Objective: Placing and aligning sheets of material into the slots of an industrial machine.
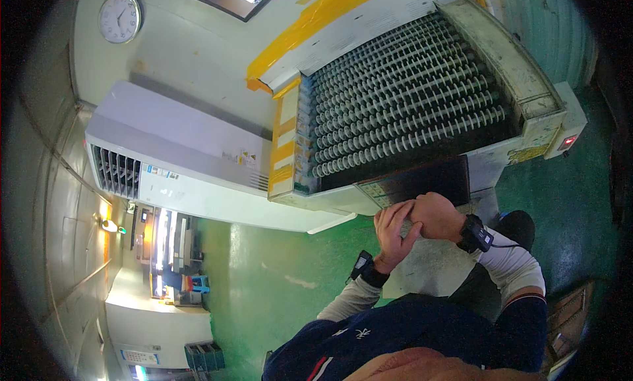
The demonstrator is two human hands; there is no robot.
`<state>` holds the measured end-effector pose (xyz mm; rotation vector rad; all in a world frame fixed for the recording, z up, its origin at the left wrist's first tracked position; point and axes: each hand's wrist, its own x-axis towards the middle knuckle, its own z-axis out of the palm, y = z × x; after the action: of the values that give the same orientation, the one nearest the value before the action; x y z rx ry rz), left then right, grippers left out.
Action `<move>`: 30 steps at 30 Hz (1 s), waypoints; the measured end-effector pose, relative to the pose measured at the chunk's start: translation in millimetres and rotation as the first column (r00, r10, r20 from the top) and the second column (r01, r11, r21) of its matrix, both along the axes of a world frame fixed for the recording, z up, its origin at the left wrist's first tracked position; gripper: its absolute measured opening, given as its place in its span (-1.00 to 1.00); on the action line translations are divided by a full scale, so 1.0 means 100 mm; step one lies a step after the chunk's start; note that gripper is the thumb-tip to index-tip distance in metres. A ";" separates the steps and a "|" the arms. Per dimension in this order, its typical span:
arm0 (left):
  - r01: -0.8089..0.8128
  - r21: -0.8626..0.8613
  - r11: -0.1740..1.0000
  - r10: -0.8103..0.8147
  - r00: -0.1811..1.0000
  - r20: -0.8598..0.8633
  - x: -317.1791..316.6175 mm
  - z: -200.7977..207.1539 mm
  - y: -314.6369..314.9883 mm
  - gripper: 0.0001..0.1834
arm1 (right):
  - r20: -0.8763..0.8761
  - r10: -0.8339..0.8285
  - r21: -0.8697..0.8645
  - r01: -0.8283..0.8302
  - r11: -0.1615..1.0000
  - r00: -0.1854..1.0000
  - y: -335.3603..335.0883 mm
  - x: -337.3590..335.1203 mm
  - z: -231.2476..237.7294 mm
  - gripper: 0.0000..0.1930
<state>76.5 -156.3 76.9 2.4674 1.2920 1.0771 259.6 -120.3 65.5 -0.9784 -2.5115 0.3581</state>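
My left hand and my right hand meet in front of a roller conveyor machine. The left fingers are stretched out, with their tips against the right hand, and the thumb stands apart. My right hand is curled closed; its fingertips are hidden, so whatever it may hold does not show. Just beyond both hands is a flat dark panel with a pale, patterned left part, against the machine's near side. Rows of grey disc rollers fill the open bed above it. Black devices are strapped around both wrists.
A white air-conditioner cabinet lies along the left of the machine. At the machine's right end, a box carries a lit red switch. Green floor spreads to the left, with a blue stool farther off. A wall clock hangs upper left.
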 end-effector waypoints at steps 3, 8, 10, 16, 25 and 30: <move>-0.008 -0.009 1.000 0.008 1.000 -0.006 0.00 0.00 0.01 -0.44 | 0.027 -0.016 -0.007 0.016 1.000 1.000 0.02 -0.01 -0.01 -0.80; -0.011 -0.014 1.000 0.011 1.000 -0.006 0.00 0.00 0.04 -0.45 | 0.060 0.001 -0.026 0.001 1.000 0.998 0.07 -0.02 -0.01 -0.80; -0.006 -0.005 1.000 0.006 1.000 -0.001 0.00 0.00 0.06 -0.45 | 0.065 0.003 -0.028 -0.001 1.000 0.998 0.09 -0.02 -0.01 -0.80; 0.000 0.003 1.000 0.000 1.000 0.008 0.00 -0.01 0.10 -0.45 | 0.065 -0.028 -0.024 0.030 0.999 0.998 0.13 -0.04 -0.07 -0.80; -0.039 0.015 0.999 0.039 0.999 0.034 0.02 -0.06 0.17 -0.47 | 0.029 0.030 0.018 -0.031 0.999 0.999 0.25 -0.01 -0.03 -0.82; -0.049 0.043 0.998 0.047 0.998 0.047 0.06 -0.09 0.18 -0.47 | 0.101 -0.001 -0.085 0.010 0.996 0.995 0.25 0.01 0.03 -0.82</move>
<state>82.6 -138.1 68.3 2.4394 1.3351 1.1793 260.4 -95.4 68.4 -1.0612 -2.6022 0.4275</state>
